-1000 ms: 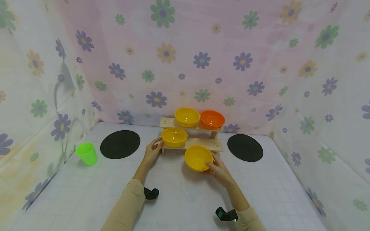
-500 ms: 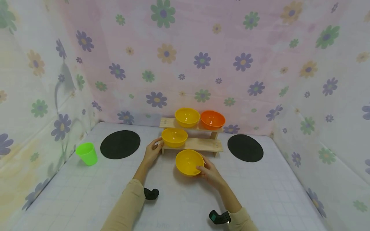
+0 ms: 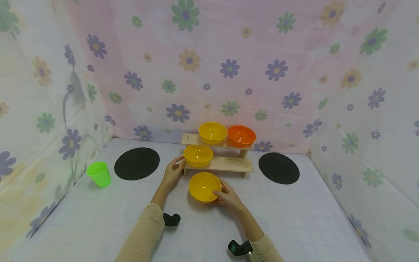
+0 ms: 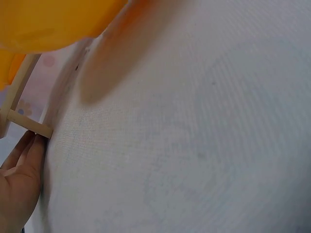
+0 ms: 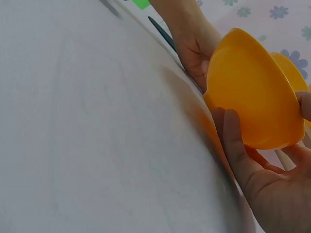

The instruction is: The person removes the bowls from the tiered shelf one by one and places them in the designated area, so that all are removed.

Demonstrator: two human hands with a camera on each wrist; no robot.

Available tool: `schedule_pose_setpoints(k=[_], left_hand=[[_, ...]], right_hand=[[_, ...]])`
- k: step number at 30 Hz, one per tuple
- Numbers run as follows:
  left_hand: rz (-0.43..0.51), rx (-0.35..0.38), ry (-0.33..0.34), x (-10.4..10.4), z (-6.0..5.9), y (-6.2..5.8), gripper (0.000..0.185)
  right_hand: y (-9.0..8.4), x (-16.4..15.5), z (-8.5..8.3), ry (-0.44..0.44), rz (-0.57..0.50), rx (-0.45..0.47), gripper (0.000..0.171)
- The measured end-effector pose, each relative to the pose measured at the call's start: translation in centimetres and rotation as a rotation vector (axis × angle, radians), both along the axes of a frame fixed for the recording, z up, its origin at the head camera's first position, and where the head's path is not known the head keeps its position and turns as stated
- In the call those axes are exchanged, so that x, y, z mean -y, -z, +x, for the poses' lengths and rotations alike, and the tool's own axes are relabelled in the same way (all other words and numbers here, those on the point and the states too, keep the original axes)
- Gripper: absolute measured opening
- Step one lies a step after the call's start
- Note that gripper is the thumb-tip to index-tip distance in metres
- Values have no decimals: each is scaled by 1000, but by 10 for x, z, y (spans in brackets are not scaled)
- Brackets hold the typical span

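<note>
Right hand (image 3: 229,198) gripping smooth round yellow plastic bowl (image 3: 204,186); left hand (image 3: 172,172) grasping slatted wooden rack (image 3: 229,164).

Glossy plastic bowl (image 3: 204,187), bare wood rack (image 3: 226,164)

Staged tabletop booth, floral cloth walls (image 3: 229,54), white table (image 3: 294,218)

Both arms reach forward, sleeves to the wrists. The left hand (image 3: 172,171) lies farther out, fingers curled. The right hand (image 3: 227,197) sits nearer, fingers cupped in a grip.
</note>
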State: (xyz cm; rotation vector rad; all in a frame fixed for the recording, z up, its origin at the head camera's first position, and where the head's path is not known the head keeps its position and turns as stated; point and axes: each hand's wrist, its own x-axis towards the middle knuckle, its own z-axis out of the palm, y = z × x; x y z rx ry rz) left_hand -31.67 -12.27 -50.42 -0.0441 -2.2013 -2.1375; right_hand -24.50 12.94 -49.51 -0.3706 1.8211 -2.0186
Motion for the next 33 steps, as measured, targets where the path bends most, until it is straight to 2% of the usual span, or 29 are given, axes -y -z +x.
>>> schedule_pose_setpoints(k=[8,13,20,22,28,33], left_hand=[[13,3,7,1,0,1,41],[24,2,14,1,1,0,41],[44,21,46,-1,18,-27,42],[45,25,41,-2,19,-28,42],[60,37,42,-1,15,-25,42],[78,32,38,0,5,-9,42]], right_hand=[[2,10,-1,-54,-17,37,65],[2,14,-1,-82,-25,22,67],[4,20,-1,-93,-30,26,67],[4,22,-1,-99,-30,30,67],[4,25,-1,-119,-14,28,65],[3,24,-1,-121,19,1,64]])
